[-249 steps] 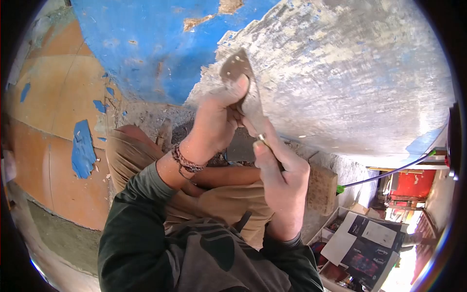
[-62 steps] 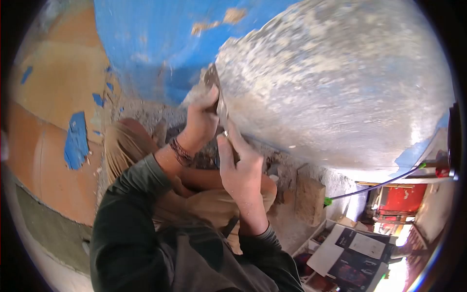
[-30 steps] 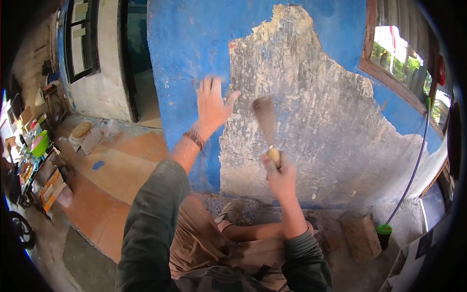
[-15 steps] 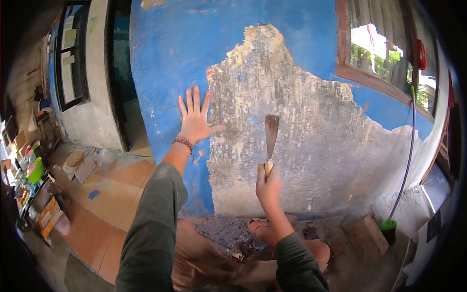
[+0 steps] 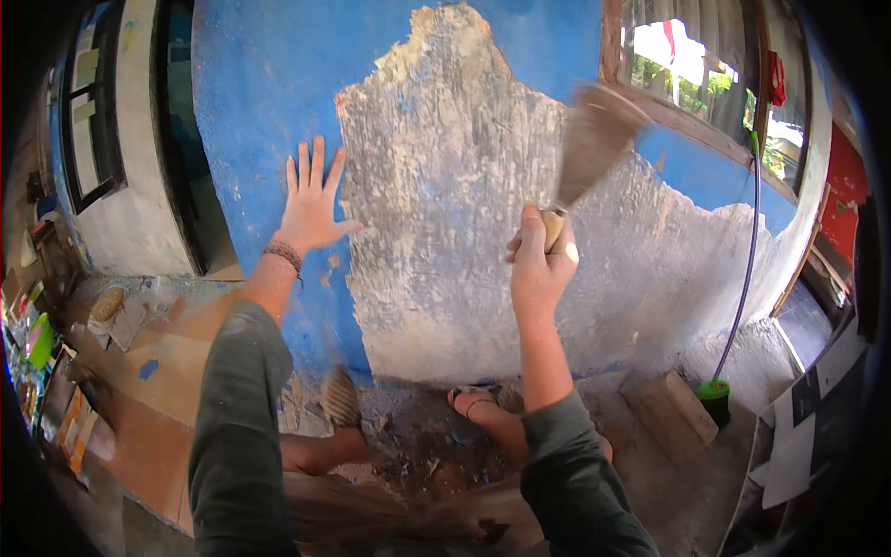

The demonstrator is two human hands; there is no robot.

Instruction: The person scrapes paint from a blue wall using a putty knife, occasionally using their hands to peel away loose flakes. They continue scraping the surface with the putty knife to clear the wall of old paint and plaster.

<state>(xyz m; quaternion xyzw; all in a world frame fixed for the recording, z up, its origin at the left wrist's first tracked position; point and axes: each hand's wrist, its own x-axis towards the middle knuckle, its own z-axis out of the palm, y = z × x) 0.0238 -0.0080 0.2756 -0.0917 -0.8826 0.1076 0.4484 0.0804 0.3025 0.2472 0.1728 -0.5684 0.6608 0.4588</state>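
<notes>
At the bottom of the frame, nearest the camera, are 2 dark green sleeves and the person's bent legs in tan trousers, with a sandalled foot (image 5: 483,405) at lower centre resting on the floor (image 5: 418,446), which is strewn with grey dust and small blue paint chips.

Up from the right sleeve, the right hand (image 5: 538,265) sits just right of centre, its fingers closed around the pale wooden handle of a scraper (image 5: 587,148). The scraper's blade rises up and to the right from the fist, blurred, with its wide end in the upper right of centre, over the bare grey patch (image 5: 445,204) of the wall; whether the blade touches the wall cannot be told.

Left of centre, the left hand (image 5: 311,200) lies flat on the blue paint (image 5: 251,111) of the wall, fingers spread open and holding nothing, thumb pointing toward the edge of the bare patch. A braided bracelet (image 5: 282,252) circles that wrist.

In the lower right a wooden block (image 5: 670,408) lies on the floor near the foot of the wall, with a green cap (image 5: 713,390) just beside it and a blue hose (image 5: 747,251) running up from it. At the upper right is a wood-framed window (image 5: 687,65); at the far left, a dark doorway (image 5: 181,139).
</notes>
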